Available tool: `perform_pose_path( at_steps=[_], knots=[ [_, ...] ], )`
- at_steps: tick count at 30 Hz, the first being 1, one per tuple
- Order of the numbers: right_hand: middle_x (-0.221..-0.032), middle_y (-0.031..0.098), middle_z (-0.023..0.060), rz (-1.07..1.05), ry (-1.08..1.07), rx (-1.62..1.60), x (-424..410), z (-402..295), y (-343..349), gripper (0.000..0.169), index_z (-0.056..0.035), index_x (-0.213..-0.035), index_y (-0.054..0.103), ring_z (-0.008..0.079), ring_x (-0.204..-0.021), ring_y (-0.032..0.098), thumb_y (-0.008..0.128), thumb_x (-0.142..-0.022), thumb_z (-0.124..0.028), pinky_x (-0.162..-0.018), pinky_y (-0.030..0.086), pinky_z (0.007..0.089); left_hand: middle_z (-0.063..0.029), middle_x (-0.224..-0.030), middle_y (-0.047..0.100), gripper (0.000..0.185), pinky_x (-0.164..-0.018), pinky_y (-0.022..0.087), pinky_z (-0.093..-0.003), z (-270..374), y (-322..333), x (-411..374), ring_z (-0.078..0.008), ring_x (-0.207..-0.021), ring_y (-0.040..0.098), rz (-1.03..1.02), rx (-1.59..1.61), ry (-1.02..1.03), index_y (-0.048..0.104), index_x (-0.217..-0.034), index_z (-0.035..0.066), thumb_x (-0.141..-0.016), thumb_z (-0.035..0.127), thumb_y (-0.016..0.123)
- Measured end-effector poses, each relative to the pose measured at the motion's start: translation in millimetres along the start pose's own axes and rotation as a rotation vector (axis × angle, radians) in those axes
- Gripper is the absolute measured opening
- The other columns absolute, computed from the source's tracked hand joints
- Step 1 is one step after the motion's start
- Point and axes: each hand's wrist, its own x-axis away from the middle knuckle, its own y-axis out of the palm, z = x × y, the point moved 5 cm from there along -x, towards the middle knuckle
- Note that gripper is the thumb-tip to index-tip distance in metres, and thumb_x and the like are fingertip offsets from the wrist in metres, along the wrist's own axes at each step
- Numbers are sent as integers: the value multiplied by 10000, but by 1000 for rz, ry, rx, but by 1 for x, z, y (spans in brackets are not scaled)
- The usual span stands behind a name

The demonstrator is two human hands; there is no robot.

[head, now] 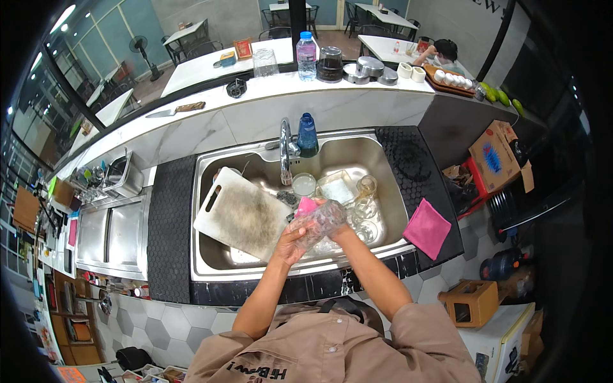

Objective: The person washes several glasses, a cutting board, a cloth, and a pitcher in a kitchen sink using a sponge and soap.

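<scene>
Over the middle of a double-bowl steel sink (209,270), a clear glass vessel (322,221) lies between both hands. My left hand (290,244) grips its near left end. Behind the right end is my right hand (339,229), partly hidden by the vessel. A pink sponge or cloth (306,207) shows just beyond the glass; which hand touches it, I cannot tell. A stained white cutting board (249,210) lies tilted across the left bowl. In the right bowl stand a square clear container (338,186), a round glass (304,185) and several wet glasses (367,185).
A chrome faucet (285,153) and blue bottle (307,136) stand behind the sink. A folded pink cloth (427,230) lies on the right black mat. On the back ledge are a knife (177,110), a water bottle (306,56) and metal tins (369,67). A person (443,53) sits beyond.
</scene>
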Motion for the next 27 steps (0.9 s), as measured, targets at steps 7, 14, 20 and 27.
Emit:
perform_pose_path(
  at_steps=[7, 14, 20, 27],
  knots=[
    [-1156, 645, 137, -40, 243, 1220, 31, -70, 103, 423, -59, -1296, 529, 257, -1078, 626, 581, -928, -261, -902, 493, 381, -154, -1017, 710, 351, -935, 510, -335, 22, 56, -13, -242, -992, 678, -169, -860, -235, 599, -1164, -64, -832, 6, 690],
    [-1019, 659, 110, 179, -1158, 1923, 77, -65, 117, 333, -127, -1174, 651, 302, -974, 598, 608, -873, -261, -891, 435, 505, -156, -1159, 662, 362, -984, 469, -339, 15, 26, -9, -262, -1075, 637, 203, -590, 99, 560, -1222, -77, -862, -37, 582],
    [-1370, 518, 147, -62, -1094, 1805, 84, -20, 132, 363, -113, -1193, 627, 413, -1349, 405, 629, -853, -240, -1120, 286, 574, -167, -1289, 587, 509, -1046, 417, -457, 2, 43, -10, -312, -1189, 563, 143, 384, 30, 522, -1313, 14, -937, 356, 549],
    [-1349, 537, 179, 468, -802, 648, 60, -82, 117, 437, -6, -1290, 537, 331, -1259, 507, 432, -992, -307, -1057, 403, 398, -148, -1201, 643, 326, -1024, 446, -452, -23, 27, -17, -307, -1143, 590, 96, 467, 92, 614, -1153, 36, -953, 283, 540]
  ],
)
